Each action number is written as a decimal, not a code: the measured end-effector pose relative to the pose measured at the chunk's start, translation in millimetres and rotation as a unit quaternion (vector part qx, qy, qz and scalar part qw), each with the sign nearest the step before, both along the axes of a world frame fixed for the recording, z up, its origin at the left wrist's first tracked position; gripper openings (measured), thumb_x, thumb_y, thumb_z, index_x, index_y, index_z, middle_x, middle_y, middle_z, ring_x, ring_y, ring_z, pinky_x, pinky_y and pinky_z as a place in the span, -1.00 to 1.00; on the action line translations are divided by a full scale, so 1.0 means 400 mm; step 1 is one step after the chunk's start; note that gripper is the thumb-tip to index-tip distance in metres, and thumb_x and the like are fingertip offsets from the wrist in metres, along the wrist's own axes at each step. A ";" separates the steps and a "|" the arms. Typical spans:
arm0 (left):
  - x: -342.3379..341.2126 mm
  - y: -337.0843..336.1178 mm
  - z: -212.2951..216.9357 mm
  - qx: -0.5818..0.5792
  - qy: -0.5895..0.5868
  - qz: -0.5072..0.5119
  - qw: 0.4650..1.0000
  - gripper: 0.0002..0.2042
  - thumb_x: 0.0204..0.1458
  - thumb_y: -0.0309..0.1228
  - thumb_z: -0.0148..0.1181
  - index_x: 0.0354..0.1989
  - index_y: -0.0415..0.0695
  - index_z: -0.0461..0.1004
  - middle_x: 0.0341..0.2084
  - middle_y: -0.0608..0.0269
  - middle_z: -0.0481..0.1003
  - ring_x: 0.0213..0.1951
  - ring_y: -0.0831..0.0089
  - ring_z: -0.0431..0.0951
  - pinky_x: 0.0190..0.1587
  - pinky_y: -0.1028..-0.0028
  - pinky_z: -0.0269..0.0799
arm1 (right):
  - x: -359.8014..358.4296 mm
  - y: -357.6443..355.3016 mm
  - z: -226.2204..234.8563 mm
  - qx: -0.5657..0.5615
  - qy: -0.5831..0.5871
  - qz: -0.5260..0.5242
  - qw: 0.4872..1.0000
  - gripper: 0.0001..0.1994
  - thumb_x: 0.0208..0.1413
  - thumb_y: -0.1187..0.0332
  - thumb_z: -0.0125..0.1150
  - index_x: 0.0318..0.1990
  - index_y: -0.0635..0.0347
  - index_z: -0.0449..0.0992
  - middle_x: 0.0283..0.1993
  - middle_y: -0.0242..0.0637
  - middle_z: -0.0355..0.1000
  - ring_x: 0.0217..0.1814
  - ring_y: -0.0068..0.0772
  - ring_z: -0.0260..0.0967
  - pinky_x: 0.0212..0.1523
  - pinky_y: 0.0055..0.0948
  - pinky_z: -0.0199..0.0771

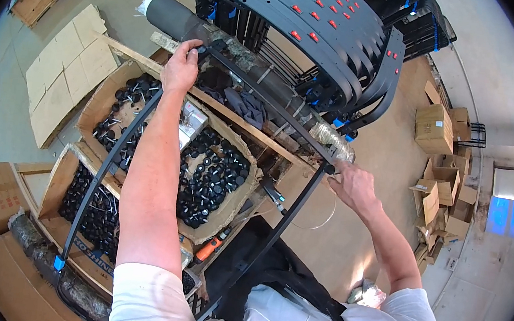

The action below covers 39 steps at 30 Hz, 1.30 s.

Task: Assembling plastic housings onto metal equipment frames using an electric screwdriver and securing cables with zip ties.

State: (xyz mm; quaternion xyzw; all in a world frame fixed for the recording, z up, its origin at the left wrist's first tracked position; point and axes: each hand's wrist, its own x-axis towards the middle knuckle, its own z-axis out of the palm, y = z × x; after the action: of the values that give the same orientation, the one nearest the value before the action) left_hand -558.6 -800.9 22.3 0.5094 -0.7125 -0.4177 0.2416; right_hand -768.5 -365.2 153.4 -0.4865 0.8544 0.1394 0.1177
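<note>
A black metal frame (270, 103) is held over the wooden bench (126, 52), its far bar set along the padded tube (278, 89) at the bench's far edge. One end of that bar is gripped by the left hand (180, 69), the other by the right hand's (355, 186) curled fingers.

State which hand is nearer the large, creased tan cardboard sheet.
Left. The left hand is to the right of the cardboard sheet, on a black tubular metal frame; the right hand is much farther right.
</note>
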 end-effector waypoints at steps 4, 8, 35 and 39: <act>-0.001 0.022 0.009 -0.049 -0.003 0.007 0.999 -0.71 0.31 -0.08 0.14 0.16 0.37 0.59 0.15 0.35 0.54 0.12 0.20 0.60 0.21 0.23 0.44 | -0.023 0.013 -0.026 0.077 0.015 0.065 0.995 -0.69 0.13 0.16 0.29 -0.18 0.26 0.59 -0.31 -0.01 0.63 -0.21 0.01 0.66 -0.24 -0.03 0.65; 0.004 0.015 0.013 -0.098 0.002 -0.003 0.995 -0.71 0.31 -0.10 0.13 0.16 0.37 0.60 0.19 0.39 0.51 0.15 0.25 0.59 0.23 0.23 0.44 | -0.030 -0.005 -0.035 0.194 0.034 0.073 0.978 -0.75 0.10 0.23 0.30 -0.21 0.23 0.61 -0.32 -0.03 0.64 -0.24 0.02 0.66 -0.25 -0.03 0.66; -0.024 0.034 0.065 -0.017 -0.099 -0.010 0.995 -0.04 -0.02 0.17 0.42 0.55 0.14 0.12 0.26 0.26 0.55 0.23 0.06 0.56 0.29 0.15 0.43 | 0.001 -0.027 -0.102 0.038 -0.001 0.019 0.999 -0.58 0.31 0.08 0.17 -0.19 0.40 0.50 -0.42 0.13 0.59 -0.32 0.16 0.64 -0.27 0.05 0.65; -0.014 -0.002 0.091 -0.150 -0.139 -0.024 0.978 -0.17 0.09 0.09 0.38 0.47 -0.01 0.21 0.03 -0.02 0.63 0.08 -0.03 0.63 0.16 0.07 0.51 | -0.020 -0.012 -0.079 0.041 0.012 0.018 0.999 -0.58 0.31 0.08 0.17 -0.19 0.40 0.50 -0.41 0.13 0.60 -0.32 0.17 0.64 -0.27 0.06 0.65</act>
State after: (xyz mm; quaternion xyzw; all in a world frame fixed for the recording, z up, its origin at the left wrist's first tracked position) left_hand -564.1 -801.9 58.6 0.5029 -0.8060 -0.2365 0.2036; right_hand -776.4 -369.8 121.9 -0.4945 0.8407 0.1821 0.1243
